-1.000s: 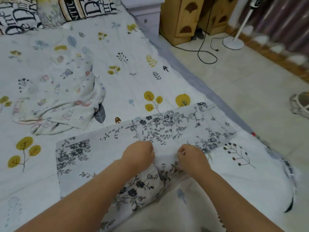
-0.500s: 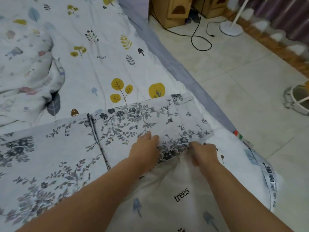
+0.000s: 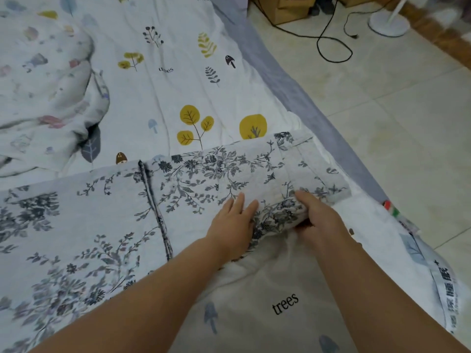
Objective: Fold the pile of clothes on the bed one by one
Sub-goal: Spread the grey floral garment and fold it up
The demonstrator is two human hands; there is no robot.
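Bed [image 3: 178,98]: printed sheet, wrinkled. Garment [image 3: 102,212], floral, lies spread flat along the near edge; I judge it thin, limp, light, apt to crease. Best gripped at hem corners, I think. Left hand [image 3: 233,225] presses it, fingers straight. Right hand [image 3: 318,220] curls round the bunched hem.

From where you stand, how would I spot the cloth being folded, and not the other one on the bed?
Start with the bed, in its white sheet printed with yellow trees. The cloth being folded lies flat across the near edge, under the left hand and gripped by the right hand. It bears dark grey flower sprigs, whereas the crumpled cloth farther back has faint pastel prints.
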